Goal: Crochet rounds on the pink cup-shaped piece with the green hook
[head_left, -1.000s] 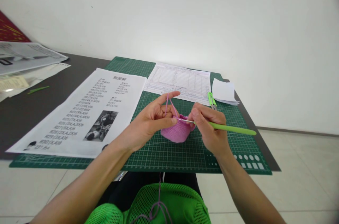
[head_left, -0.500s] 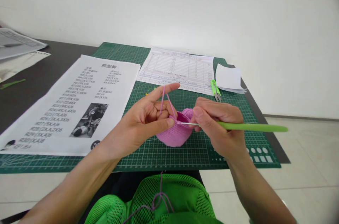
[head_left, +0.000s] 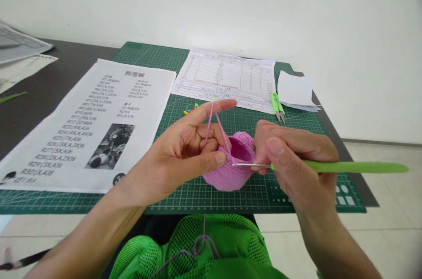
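Observation:
My left hand (head_left: pixel 194 142) pinches the rim of a pink crocheted cup-shaped piece (head_left: pixel 227 178) between thumb and fingers. Pink yarn (head_left: pixel 221 127) loops over its raised, outstretched index finger and runs down to the piece. My right hand (head_left: pixel 293 160) grips a crochet hook (head_left: pixel 359 167) with a green handle and thin metal shaft. The hook's tip lies against the near outer side of the piece, just below the rim; whether it is inside a stitch I cannot tell. A pink yarn ball (head_left: pixel 244 139) shows behind the piece's opening.
A green cutting mat (head_left: pixel 184 195) covers the dark table (head_left: pixel 79 61). On it lie a printed pattern sheet (head_left: pixel 82 94), a table-form sheet (head_left: pixel 227 78), green thread snips (head_left: pixel 278 107) and small coloured clips (head_left: pixel 189 111). White paper slips (head_left: pixel 295 89) rest at right. Yarn trails over a green mesh item (head_left: pixel 198 248) below.
My right hand and the hook have moved to the right and slightly down, leaving the rim stitch. The crocheted piece has shifted a little right, and the whole view has shifted slightly.

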`<move>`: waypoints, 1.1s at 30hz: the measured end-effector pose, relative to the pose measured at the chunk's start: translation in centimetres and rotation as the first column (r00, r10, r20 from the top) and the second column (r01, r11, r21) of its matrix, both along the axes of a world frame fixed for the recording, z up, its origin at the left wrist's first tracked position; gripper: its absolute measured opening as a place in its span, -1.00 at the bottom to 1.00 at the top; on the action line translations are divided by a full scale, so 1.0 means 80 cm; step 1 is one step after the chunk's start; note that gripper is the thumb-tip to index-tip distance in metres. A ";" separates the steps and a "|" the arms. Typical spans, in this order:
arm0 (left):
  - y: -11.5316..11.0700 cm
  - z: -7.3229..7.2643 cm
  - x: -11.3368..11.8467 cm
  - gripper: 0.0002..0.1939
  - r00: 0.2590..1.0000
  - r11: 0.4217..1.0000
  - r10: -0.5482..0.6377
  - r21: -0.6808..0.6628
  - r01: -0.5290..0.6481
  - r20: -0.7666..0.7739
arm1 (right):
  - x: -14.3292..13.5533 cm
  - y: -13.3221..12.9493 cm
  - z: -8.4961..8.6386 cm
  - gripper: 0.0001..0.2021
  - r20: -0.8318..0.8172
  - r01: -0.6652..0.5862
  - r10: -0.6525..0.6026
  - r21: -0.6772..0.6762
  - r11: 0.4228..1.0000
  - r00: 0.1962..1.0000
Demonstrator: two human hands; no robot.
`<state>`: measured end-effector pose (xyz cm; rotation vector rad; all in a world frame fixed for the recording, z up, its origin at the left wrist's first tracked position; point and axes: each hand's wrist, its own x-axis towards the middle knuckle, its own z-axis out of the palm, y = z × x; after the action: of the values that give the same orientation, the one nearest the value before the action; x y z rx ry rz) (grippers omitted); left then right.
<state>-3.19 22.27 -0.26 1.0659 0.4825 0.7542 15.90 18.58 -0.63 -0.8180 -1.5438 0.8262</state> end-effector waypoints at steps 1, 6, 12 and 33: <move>0.000 0.000 0.000 -0.37 1.000 1.000 -0.008 -0.010 0.008 0.015 | -0.001 0.000 0.000 -0.57 -0.014 0.004 -0.004 0.002 1.000 1.000; -0.002 -0.002 0.000 -0.18 1.000 1.000 -0.019 -0.002 0.019 0.025 | -0.006 0.000 -0.002 -0.57 -0.061 0.036 -0.035 0.019 0.999 0.998; -0.001 -0.004 0.001 -0.10 0.997 0.998 -0.066 -0.004 0.066 0.044 | -0.013 0.000 -0.009 -0.59 -0.052 0.127 -0.121 0.113 0.986 0.991; 0.032 0.048 0.004 -0.11 0.998 1.000 0.027 -0.008 -0.027 0.054 | -0.013 0.042 0.052 -0.72 0.296 0.187 -0.247 0.217 0.958 0.923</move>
<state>-2.90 24.82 3.56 1.0320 0.4538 0.8024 14.88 21.91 3.51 -1.0006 -1.7447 0.3910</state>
